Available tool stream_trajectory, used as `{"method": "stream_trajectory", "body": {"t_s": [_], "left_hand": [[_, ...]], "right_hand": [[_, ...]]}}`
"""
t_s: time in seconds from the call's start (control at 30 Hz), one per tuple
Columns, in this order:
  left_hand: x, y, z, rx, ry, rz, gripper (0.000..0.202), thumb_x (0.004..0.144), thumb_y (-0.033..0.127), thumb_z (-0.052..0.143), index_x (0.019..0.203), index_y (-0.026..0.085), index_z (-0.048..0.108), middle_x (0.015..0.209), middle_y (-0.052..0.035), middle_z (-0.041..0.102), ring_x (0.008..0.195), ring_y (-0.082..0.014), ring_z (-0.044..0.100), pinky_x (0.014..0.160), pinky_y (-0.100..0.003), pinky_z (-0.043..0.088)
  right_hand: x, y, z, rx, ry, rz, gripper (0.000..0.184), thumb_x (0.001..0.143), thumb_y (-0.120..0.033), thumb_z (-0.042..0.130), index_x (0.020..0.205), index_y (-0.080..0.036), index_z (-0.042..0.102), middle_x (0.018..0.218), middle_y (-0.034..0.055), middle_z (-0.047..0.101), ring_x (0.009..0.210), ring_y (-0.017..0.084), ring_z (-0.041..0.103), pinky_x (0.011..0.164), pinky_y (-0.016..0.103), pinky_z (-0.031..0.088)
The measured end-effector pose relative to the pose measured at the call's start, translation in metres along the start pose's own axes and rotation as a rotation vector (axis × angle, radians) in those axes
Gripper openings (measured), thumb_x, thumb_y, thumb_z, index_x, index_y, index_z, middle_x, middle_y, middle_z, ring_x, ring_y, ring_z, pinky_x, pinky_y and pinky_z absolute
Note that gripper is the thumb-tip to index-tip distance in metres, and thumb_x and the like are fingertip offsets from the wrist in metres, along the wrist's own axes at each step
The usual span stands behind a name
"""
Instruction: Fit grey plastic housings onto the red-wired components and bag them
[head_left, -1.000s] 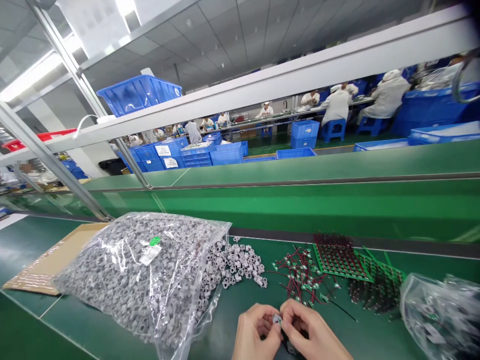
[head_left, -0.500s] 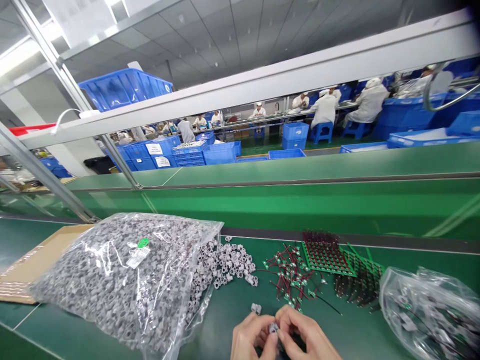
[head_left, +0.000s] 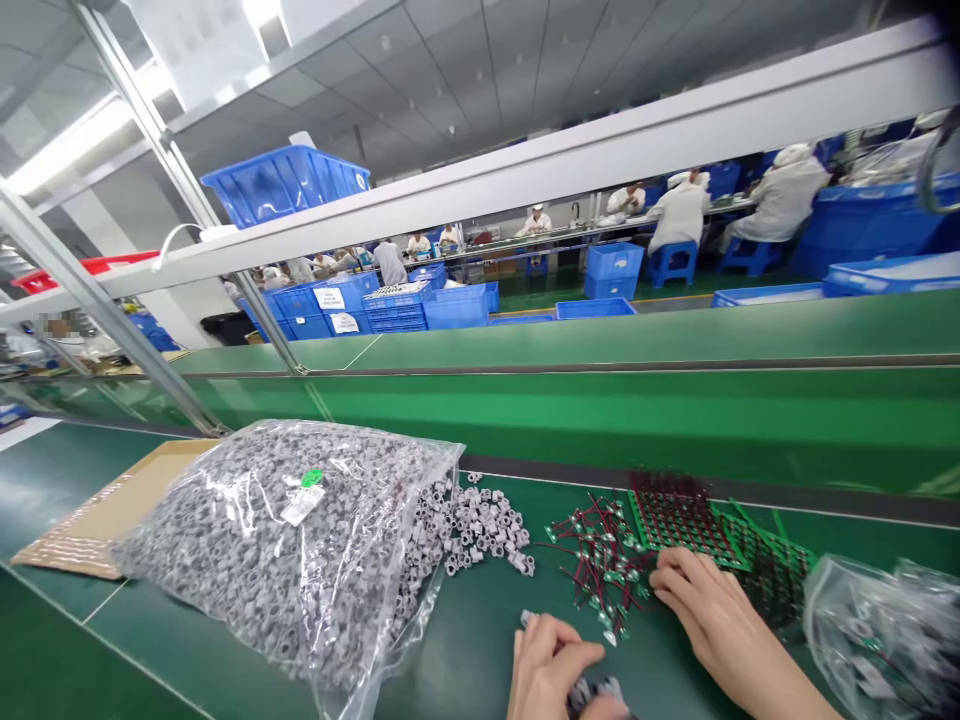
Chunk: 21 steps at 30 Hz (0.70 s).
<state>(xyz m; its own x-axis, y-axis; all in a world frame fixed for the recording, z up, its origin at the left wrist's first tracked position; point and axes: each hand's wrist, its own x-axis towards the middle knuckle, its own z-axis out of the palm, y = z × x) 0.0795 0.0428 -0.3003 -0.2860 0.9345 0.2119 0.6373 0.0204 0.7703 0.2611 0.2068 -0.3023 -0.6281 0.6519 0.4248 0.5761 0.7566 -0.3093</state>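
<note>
My left hand (head_left: pixel 546 668) is low in the middle, its fingers curled round small grey plastic fittings (head_left: pixel 594 692) that show below the thumb. Another grey fitting (head_left: pixel 527 619) peeks out by its knuckles. Over to the right, my right hand (head_left: pixel 709 615) reaches to the edge of a pile of small green circuit boards with red wires (head_left: pixel 600 550). Its fingers are bent and drawn together there; whatever lies between the fingertips is hidden. Behind that hand are green board panels (head_left: pixel 686 525) with rows of dark red wires.
A large clear bag of grey fittings (head_left: pixel 277 540) spills a heap (head_left: pixel 487 525) onto the green bench. A cardboard tray (head_left: pixel 150 490) lies at the left, a clear plastic bag of parts (head_left: pixel 885 640) at the right. A metal rail (head_left: pixel 480 200) crosses above; people in white work beyond.
My hands have parted. The right one has moved from beside the left, up and right to the wired boards; the left stays low with grey fittings. The view has shifted slightly.
</note>
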Motion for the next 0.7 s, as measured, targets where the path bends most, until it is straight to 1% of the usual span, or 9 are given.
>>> {"method": "stream_trajectory", "body": {"t_s": [0.03,0.1,0.2,0.27,0.37,0.47,0.53,0.63,0.7], "left_hand": [[0.005,-0.001,-0.007,-0.028,0.011,-0.004,0.023,0.075,0.015,0.069,0.096,0.025,0.071,0.094,-0.0065,0.061,0.092,-0.0239,0.057,0.095,-0.042,0.042],[0.019,-0.005,-0.024,-0.062,0.039,-0.004,0.021,0.085,0.012,0.054,0.098,0.021,0.068,0.098,-0.008,0.059,0.094,-0.0219,0.056,0.092,-0.038,0.045],[0.046,-0.015,-0.047,0.015,0.071,0.044,0.035,0.087,0.004,0.039,0.108,0.018,0.063,0.103,-0.0096,0.055,0.095,-0.0196,0.054,0.089,-0.035,0.047],[0.061,-0.023,-0.055,0.109,0.05,0.095,0.042,0.086,0.001,0.034,0.111,0.017,0.063,0.103,-0.01,0.053,0.094,-0.0189,0.054,0.087,-0.034,0.048],[0.073,-0.033,-0.058,0.191,0.013,0.104,0.037,0.084,0.0,0.037,0.101,0.015,0.066,0.101,-0.0089,0.052,0.091,-0.0181,0.054,0.084,-0.032,0.05],[0.072,-0.038,-0.056,0.238,0.024,0.081,0.03,0.082,-0.002,0.043,0.096,0.015,0.064,0.1,-0.0079,0.054,0.091,-0.0182,0.056,0.084,-0.032,0.05],[0.069,-0.037,-0.056,0.278,0.039,0.077,0.03,0.082,-0.003,0.044,0.096,0.016,0.063,0.098,-0.0071,0.056,0.092,-0.0191,0.056,0.084,-0.033,0.049],[0.065,-0.034,-0.058,0.335,0.043,0.07,0.029,0.084,-0.002,0.046,0.096,0.017,0.064,0.096,-0.0068,0.06,0.094,-0.022,0.057,0.082,-0.034,0.049],[0.064,-0.031,-0.061,0.322,0.045,0.054,0.029,0.086,0.001,0.045,0.1,0.017,0.066,0.096,-0.0079,0.061,0.093,-0.0227,0.058,0.081,-0.035,0.049]], "right_hand": [[0.001,-0.001,0.0,0.0,-0.003,0.007,0.034,0.097,-0.031,0.033,0.078,-0.02,0.059,0.094,0.0085,0.059,0.083,0.022,0.052,0.07,0.033,0.036],[0.001,-0.005,-0.001,0.008,-0.024,0.014,0.035,0.099,-0.03,0.031,0.077,-0.02,0.056,0.087,0.0074,0.058,0.078,0.02,0.051,0.069,0.033,0.035],[0.001,-0.006,0.001,0.035,-0.072,0.02,0.032,0.099,-0.03,0.033,0.078,-0.02,0.055,0.079,0.0052,0.058,0.072,0.019,0.051,0.069,0.032,0.034],[0.0,-0.004,0.003,0.062,-0.056,0.033,0.03,0.099,-0.03,0.033,0.085,-0.02,0.057,0.081,0.0055,0.059,0.075,0.019,0.053,0.071,0.033,0.036],[-0.001,-0.001,0.003,0.101,0.001,0.034,0.029,0.099,-0.032,0.034,0.096,-0.021,0.061,0.088,0.0068,0.061,0.083,0.021,0.056,0.075,0.033,0.039],[0.001,-0.007,-0.001,0.18,-0.045,0.049,0.03,0.098,-0.038,0.038,0.088,-0.023,0.062,0.085,0.0056,0.062,0.081,0.021,0.057,0.074,0.032,0.04],[0.004,-0.016,-0.005,0.258,-0.077,0.113,0.032,0.097,-0.042,0.04,0.084,-0.023,0.062,0.084,0.0046,0.063,0.079,0.02,0.057,0.076,0.032,0.04],[0.008,-0.035,-0.007,0.391,-0.129,0.228,0.034,0.094,-0.05,0.044,0.083,-0.023,0.061,0.084,0.0028,0.064,0.078,0.019,0.056,0.079,0.031,0.039],[0.011,-0.047,-0.007,0.482,-0.166,0.309,0.036,0.092,-0.053,0.045,0.08,-0.023,0.059,0.081,0.0016,0.062,0.076,0.018,0.054,0.076,0.029,0.04]]}}
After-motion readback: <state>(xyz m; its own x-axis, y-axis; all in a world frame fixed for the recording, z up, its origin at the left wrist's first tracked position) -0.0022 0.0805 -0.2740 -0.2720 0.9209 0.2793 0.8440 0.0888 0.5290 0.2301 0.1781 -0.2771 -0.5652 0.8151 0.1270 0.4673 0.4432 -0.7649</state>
